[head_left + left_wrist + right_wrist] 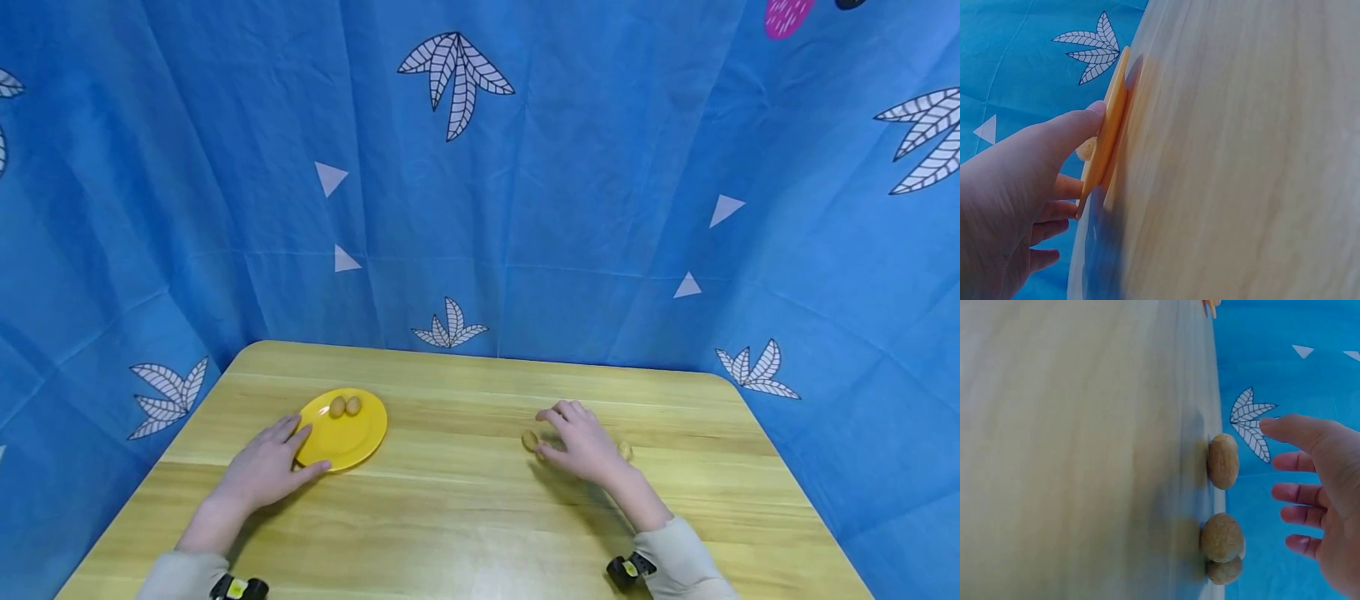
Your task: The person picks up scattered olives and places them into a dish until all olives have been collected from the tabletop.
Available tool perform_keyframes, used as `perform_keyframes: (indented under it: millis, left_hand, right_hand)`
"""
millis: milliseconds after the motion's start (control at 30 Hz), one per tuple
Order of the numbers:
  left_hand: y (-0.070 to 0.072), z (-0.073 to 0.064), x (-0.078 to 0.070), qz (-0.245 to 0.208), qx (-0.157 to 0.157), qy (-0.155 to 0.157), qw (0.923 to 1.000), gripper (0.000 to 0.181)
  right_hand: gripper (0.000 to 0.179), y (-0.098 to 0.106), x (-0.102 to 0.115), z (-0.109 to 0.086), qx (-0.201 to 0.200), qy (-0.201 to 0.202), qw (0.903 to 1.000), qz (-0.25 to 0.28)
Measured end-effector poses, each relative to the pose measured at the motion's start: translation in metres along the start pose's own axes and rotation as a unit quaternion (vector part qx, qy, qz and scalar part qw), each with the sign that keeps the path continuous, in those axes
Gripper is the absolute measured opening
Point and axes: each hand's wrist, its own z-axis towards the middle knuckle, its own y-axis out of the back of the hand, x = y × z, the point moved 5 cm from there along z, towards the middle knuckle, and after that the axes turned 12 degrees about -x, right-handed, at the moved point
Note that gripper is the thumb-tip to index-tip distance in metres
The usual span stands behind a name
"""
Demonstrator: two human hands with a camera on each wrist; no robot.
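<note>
Yellow plate (345,440), bearing two nuts (337,407), is located at the left of the table (465,525), its rim touched by the left hand (262,467), fingers spread, while the right hand (583,443), fingers loosely bent, nothing gripped, is held above loose nuts (1222,536).

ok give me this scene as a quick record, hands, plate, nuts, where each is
left hand: fingers spread, touching the rim of the plate
right hand: above the table, fingers slightly bent, holding nothing
plate: yellow, on the table, to the person's left
plate nuts: two, side by side toward the far rim
table nuts: several, near the right hand; some overlap or are partly hidden, so exact count unclear
backdrop: blue cloth with printed leaves and triangles
</note>
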Motion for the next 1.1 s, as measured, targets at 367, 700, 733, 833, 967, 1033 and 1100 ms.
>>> perform_keyframes:
  millis: [367,700,733,833,967,1033,1100]
  left_hand:
    - [0.001,-0.001,-0.001,-0.005,-0.007,0.0,1.0,0.082]
    - [0.002,-0.001,-0.001,-0.005,-0.003,0.003,1.0,0.083]
    - [0.002,-0.001,-0.001,-0.005,-0.003,0.004,1.0,0.083]
    - [0.003,-0.001,-0.001,-0.005,-0.003,0.005,1.0,0.083]
    - [0.003,-0.001,-0.001,-0.005,-0.001,0.005,1.0,0.083]
    - [0.002,-0.001,-0.001,-0.006,0.0,0.006,1.0,0.083]
    - [0.002,-0.001,-0.001,-0.006,0.0,0.006,1.0,0.083]
  right_hand:
    - [0.044,-0.012,0.0,0.0,0.018,-0.001,0.9996,-0.02]
    - [0.043,-0.019,0.005,0.009,0.043,0.003,0.9988,-0.023]
    - [0.042,-0.02,0.005,0.01,0.047,0.001,0.9986,-0.024]
    - [0.04,-0.022,0.005,0.012,0.061,-0.004,0.9978,-0.025]
    - [0.037,-0.023,0.005,0.014,0.083,-0.014,0.9962,-0.021]
    - [0.035,-0.023,0.005,0.014,0.092,-0.018,0.9955,-0.017]
    - [0.033,-0.024,0.005,0.015,0.096,-0.019,0.9951,-0.016]
